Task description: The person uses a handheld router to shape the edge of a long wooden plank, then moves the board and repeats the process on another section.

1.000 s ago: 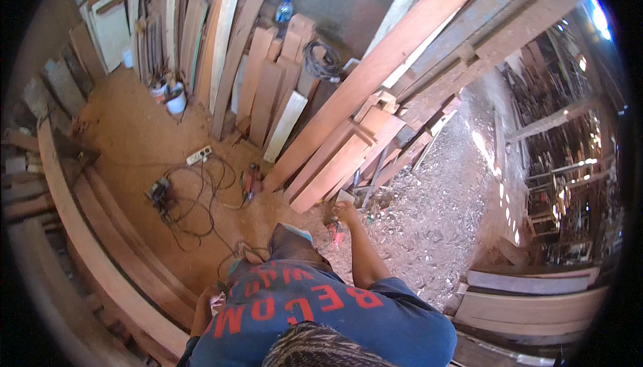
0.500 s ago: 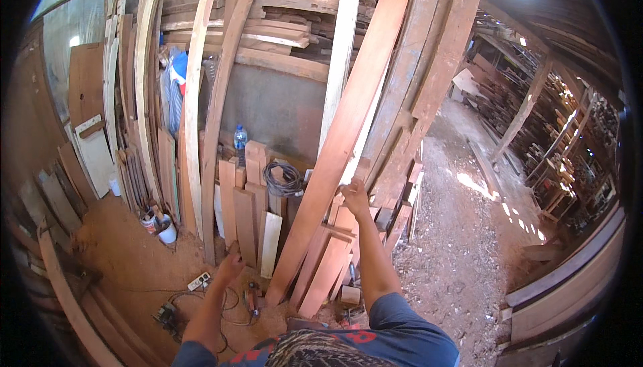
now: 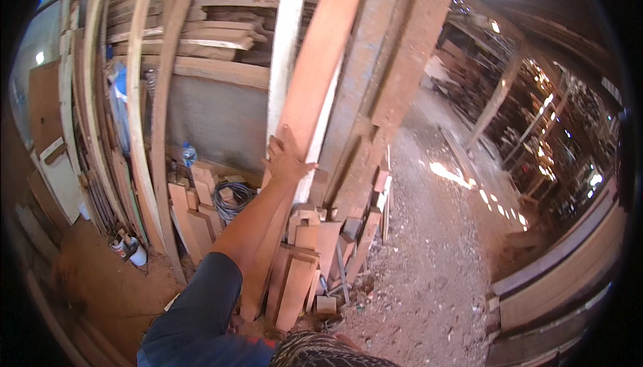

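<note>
My left hand (image 3: 288, 161) lies against the face of a long reddish plank (image 3: 321, 52) with its fingers spread and the thumb out to the right. That plank leans steeply, its foot down among shorter boards. Left of it stands a narrow pale board (image 3: 288, 39), and on its right a thick weathered timber (image 3: 402, 99). Below my hand, several short offcuts (image 3: 298, 290) lean upright together. My left forearm crosses in front of the plank's lower part and hides some of it. My right hand is out of the picture.
A coiled cable (image 3: 231, 199) and a water bottle (image 3: 189, 155) sit among short boards to the left. Farther left, a white bucket (image 3: 137, 253) stands on the floor. Stacked lumber (image 3: 207, 29) fills the rack behind. On the right, a dirt path (image 3: 429, 246) runs past timber piles.
My left hand has risen from low on the left to the plank's face. My right hand has let go of the plank's edge and left the picture. The view has swung rightward.
</note>
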